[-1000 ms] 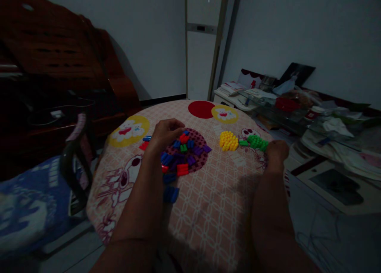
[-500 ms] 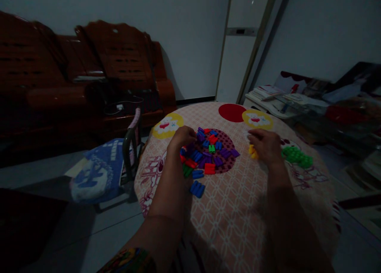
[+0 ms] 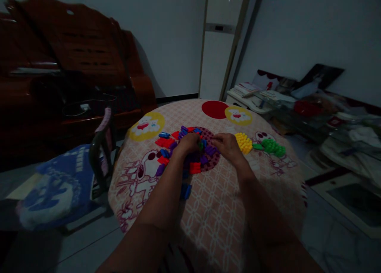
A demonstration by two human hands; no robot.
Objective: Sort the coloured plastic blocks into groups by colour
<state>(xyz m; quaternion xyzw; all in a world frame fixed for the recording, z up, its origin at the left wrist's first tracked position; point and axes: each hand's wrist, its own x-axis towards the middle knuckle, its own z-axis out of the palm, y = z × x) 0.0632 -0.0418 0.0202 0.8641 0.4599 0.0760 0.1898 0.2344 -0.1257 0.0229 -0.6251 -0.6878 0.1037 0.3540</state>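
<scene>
My left hand is over the pile of plastic building blocks, its fingers curled round a small green block. About it lie red blocks, purple blocks and blue blocks, partly hidden by my hand and forearm. My right hand is at the pile's right edge, thumb and fingers pinched together; what they hold, if anything, is too small to tell. Just right of it is a cluster of yellow blocks. Farther right sits a cluster of green blocks, with a single green piece between the two.
The blocks lie on a round table with a patterned pink cloth. To the left stands a chair with a blue cushion, and behind it a wooden sofa. A cluttered side table is at the right.
My right hand has moved left from the yellow blocks to the pile. My left hand has shifted right across the pile to the green block. The view has turned a little to the right.
</scene>
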